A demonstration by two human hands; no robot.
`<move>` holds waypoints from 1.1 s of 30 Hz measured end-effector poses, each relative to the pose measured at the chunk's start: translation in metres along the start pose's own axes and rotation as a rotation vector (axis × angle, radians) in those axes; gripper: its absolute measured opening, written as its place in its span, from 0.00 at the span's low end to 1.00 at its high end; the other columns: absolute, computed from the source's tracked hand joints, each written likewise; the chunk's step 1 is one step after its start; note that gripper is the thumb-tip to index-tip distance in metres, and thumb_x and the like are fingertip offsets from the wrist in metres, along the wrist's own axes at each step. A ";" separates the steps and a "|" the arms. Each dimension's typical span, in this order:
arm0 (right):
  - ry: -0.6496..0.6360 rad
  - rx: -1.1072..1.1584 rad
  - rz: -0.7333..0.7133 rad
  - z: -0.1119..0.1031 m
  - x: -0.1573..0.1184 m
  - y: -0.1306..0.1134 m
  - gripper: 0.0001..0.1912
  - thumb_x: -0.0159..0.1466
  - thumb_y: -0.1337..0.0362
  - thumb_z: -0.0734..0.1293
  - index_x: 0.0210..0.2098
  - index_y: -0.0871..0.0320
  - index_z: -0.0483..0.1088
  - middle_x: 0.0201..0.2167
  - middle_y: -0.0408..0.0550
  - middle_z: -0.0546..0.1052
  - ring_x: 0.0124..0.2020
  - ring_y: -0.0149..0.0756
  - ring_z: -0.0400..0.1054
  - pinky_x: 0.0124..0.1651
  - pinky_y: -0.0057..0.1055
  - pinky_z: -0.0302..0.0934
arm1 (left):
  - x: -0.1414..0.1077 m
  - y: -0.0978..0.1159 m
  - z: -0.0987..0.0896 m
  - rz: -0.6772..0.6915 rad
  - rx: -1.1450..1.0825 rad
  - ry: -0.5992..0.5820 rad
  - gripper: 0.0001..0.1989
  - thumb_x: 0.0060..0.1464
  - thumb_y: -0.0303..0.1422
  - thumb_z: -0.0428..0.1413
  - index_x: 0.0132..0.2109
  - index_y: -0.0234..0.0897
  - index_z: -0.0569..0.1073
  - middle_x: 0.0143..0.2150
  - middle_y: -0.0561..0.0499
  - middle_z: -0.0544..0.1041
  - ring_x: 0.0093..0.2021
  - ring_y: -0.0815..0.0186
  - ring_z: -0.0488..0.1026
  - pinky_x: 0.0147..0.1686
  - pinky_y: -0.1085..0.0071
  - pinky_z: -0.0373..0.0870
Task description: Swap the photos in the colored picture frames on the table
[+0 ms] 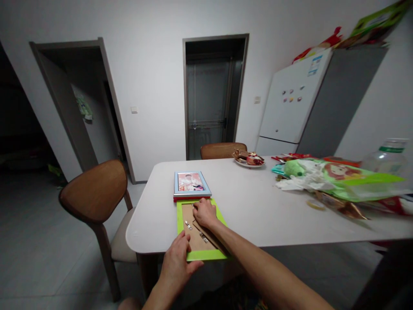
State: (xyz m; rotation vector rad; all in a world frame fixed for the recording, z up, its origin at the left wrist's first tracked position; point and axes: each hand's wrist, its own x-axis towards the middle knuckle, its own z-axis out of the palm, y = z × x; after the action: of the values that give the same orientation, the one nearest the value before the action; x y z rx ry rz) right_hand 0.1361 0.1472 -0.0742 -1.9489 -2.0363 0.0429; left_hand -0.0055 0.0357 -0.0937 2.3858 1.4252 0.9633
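Note:
A green picture frame (206, 254) lies face down at the near edge of the table, its brown backing board (195, 241) showing. Small metal clips (189, 225) sit on the board, and a dark stand leg runs along its right part. My left hand (179, 258) grips the frame's lower left corner, thumb along the near edge and fingers on the side. On the upper part of the backing, my right hand (205, 212) presses with bent fingers near a metal clip; its fingertips are partly hidden. Just beyond lies a light-blue picture frame (191, 183) with a pink picture, stacked on something red.
The white table (251, 215) carries a plate of food (250, 160) at the back and plastic bags (342, 174) with crumpled tissue at the right. Wooden chairs (97, 193) stand left and behind. A fridge (293, 97) is at the back right.

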 end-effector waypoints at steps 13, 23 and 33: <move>0.046 0.118 -0.155 -0.026 -0.042 0.019 0.18 0.54 0.55 0.59 0.41 0.54 0.68 0.37 0.49 0.68 0.40 0.38 0.59 0.40 0.31 0.50 | -0.001 -0.005 0.003 0.025 0.017 0.021 0.25 0.32 0.26 0.63 0.42 0.36 0.66 0.47 0.43 0.71 0.52 0.56 0.63 0.48 0.58 0.64; -0.053 0.157 -0.194 -0.042 -0.063 0.025 0.13 0.48 0.63 0.63 0.33 0.58 0.71 0.31 0.49 0.70 0.32 0.33 0.62 0.32 0.24 0.52 | -0.001 0.003 -0.002 -0.103 -0.220 0.006 0.23 0.38 0.24 0.57 0.44 0.35 0.64 0.56 0.41 0.61 0.55 0.58 0.59 0.51 0.59 0.59; 0.043 0.294 -0.324 -0.075 -0.065 -0.011 0.14 0.49 0.61 0.64 0.35 0.57 0.71 0.33 0.48 0.69 0.35 0.34 0.61 0.36 0.26 0.53 | 0.030 -0.002 -0.024 -0.415 -1.013 0.192 0.22 0.45 0.33 0.52 0.48 0.36 0.57 0.39 0.46 0.74 0.38 0.61 0.72 0.35 0.67 0.69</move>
State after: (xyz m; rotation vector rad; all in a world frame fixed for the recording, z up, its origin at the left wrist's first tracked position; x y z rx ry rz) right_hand 0.1452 0.0681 -0.0136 -1.4209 -2.1511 0.2101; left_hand -0.0126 0.0581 -0.0639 1.2443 1.0209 1.3648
